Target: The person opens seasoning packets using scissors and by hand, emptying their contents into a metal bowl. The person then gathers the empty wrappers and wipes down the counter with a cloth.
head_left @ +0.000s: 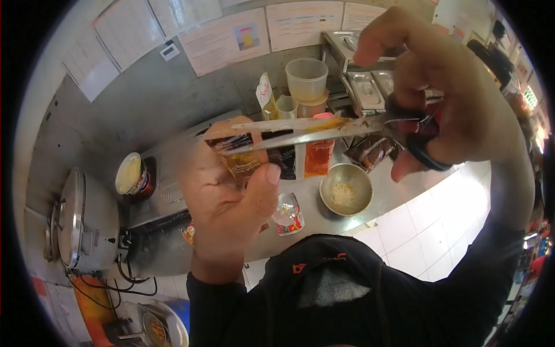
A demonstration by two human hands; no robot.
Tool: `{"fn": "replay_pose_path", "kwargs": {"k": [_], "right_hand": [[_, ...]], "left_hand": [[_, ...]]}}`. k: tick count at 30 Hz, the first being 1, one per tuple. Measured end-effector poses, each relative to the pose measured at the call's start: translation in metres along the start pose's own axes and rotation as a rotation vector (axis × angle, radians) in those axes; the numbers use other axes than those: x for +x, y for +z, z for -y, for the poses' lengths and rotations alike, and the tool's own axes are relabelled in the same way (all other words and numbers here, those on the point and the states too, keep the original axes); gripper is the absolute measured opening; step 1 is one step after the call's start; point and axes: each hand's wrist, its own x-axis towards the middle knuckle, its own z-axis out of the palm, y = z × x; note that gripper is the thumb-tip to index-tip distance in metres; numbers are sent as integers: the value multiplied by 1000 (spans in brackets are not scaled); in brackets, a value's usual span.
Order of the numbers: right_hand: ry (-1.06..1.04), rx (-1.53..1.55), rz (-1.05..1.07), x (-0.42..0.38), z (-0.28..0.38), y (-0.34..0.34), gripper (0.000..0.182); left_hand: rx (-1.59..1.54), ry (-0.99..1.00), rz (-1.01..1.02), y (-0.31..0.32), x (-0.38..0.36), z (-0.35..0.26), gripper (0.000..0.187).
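A small dark sachet (241,164) with printed lettering is pinched between the thumb and fingers of my left hand (222,196). In my right hand (445,87) is a pair of scissors (312,132), its dark handle loops around the fingers and thumb. The blades are slightly parted and stained brown, and their tips overlap the top of the sachet in this view. Below the blades, a metal bowl (362,199) stands on the counter with pale powder in it. An opened, crumpled foil packet (289,214) lies to the bowl's left.
Behind the blades are an orange-red pouch (318,161) and a brown packet (373,151). A plastic tub (306,72) and lidded steel pans (366,89) stand at the back. At left are a noodle cup (133,173) and a large metal cooker (95,220) with cables.
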Motion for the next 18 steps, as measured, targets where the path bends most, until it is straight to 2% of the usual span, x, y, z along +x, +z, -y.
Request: {"fn": "replay_pose_path", "kwargs": {"k": [5,6,9,11,14,15,18], "right_hand": [[-222,-147,-143,5,-2,6,65],[-74,-93,-98,4,4,8,67],[190,-69,-13,15,44,4,71],[306,-95,29,14,47,4,73],[239,-169,-39,-1,23,23,76],[283,-115,-61,-1,23,28,74],[331,-43,-53,1,26,37,71]], "left_hand": [[11,56,38,1,0,6,26],[20,62,35,4,0,7,26],[19,19,24,7,-1,9,23],[-13,26,43,5,-3,15,22],[12,32,129,-4,-1,23,22],[67,15,198,-6,-1,25,21],[115,-29,190,-5,-6,31,19]]}}
